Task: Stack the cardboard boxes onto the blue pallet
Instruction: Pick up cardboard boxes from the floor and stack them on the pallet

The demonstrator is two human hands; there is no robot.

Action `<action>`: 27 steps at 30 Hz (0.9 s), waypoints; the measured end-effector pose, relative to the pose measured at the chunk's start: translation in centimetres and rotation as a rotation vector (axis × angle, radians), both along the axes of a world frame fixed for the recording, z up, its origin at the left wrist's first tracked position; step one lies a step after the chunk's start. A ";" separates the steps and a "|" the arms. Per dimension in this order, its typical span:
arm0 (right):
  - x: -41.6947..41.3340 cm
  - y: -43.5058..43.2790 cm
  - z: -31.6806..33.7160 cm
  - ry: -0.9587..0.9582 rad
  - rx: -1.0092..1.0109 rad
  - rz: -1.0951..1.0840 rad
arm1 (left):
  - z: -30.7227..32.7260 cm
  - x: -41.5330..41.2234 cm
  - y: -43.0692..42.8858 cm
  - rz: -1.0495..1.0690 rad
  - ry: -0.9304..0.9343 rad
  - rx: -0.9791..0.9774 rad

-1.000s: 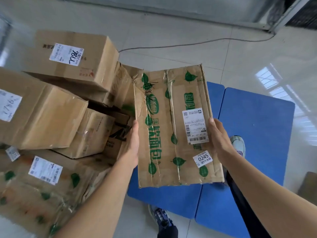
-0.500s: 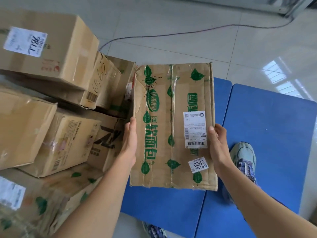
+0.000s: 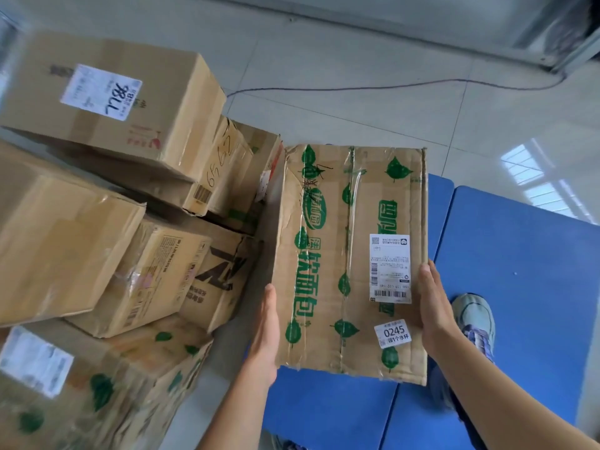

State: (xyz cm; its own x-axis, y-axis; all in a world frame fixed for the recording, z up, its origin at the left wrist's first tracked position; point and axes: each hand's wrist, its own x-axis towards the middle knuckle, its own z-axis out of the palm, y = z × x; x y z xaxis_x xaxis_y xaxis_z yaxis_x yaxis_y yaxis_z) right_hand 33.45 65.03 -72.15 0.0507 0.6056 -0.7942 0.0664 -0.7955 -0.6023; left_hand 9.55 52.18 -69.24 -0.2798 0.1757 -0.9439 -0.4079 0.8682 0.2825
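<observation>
Presses the left hand [image 3: 264, 336] flat against the left side of the leaf-printed box [image 3: 324, 203], fingers straight and pointing away from the body. Sets the right hand [image 3: 435, 310] the same way against the right side, fingers straight along the edge. Clamps the box between the two palms, with no finger curled round a corner.

Holds the box broad face up over the near left part of the blue pallet [image 3: 519, 287], just beside the pile; cannot tell from this angle whether the underside touches the pallet. Shows on the top face a taped seam, green leaves and green lettering, a white shipping label [image 3: 389, 267] close to the right hand, and a small sticker [image 3: 393, 334] reading 0245 nearer the body.

Stands with one shoe [image 3: 474, 319] on the pallet, right of the box and partly hidden by the right wrist.

To the left, a loose pile of cardboard boxes [image 3: 156, 274], several tilted against each other, the highest box [image 3: 168, 108] bearing a white label [image 3: 100, 92] with handwritten digits. Beyond, pale floor tiles [image 3: 357, 125] with a thin dark cable [image 3: 389, 89] lying across them.
</observation>
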 end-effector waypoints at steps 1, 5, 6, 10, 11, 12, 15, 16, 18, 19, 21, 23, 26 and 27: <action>0.0 -0.1 -0.5 -0.005 -0.018 -0.024 | 0.0 -0.4 0.1 -0.002 0.001 0.011; -1.0 -0.8 -0.5 0.007 -0.015 -0.033 | 0.2 -2.5 1.2 -0.028 0.059 0.071; -1.3 -0.9 -0.6 0.016 -0.021 -0.028 | 0.3 -2.9 1.4 -0.038 0.079 0.089; -2.4 -1.6 -0.9 0.001 -0.034 -0.042 | 0.3 -4.1 0.9 0.035 0.179 0.126; -2.8 -1.9 -0.8 -0.001 -0.037 -0.054 | 0.2 -4.2 0.4 0.066 0.215 0.127; -3.2 -2.3 -0.7 -0.004 -0.034 -0.065 | 0.1 -4.2 -0.1 0.087 0.247 0.124; -3.8 -3.2 -0.9 -0.026 -0.017 -0.106 | 0.1 -4.0 -1.1 0.103 0.266 0.128; -3.9 -3.3 -1.0 -0.038 -0.020 -0.116 | 0.0 -4.1 -1.3 0.103 0.258 0.134; -4.1 -3.4 -1.2 -0.062 -0.026 -0.120 | -0.2 -4.3 -1.5 0.061 0.251 0.154; -4.2 -3.4 -1.1 -0.069 -0.023 -0.127 | -0.3 -4.4 -1.6 0.027 0.254 0.178; -4.5 -3.3 -1.0 -0.074 -0.017 -0.154 | -0.2 -4.8 -1.8 -0.016 0.257 0.233; -4.6 -3.3 -1.1 -0.064 -0.036 -0.171 | -0.3 -5.1 -1.9 -0.032 0.242 0.245; -4.7 -3.8 -0.8 -0.042 -0.062 -0.165 | -0.2 -5.3 -2.1 -0.080 0.229 0.233; -4.7 -4.2 -0.6 -0.045 -0.060 -0.169 | -0.2 -5.3 -2.1 -0.094 0.226 0.237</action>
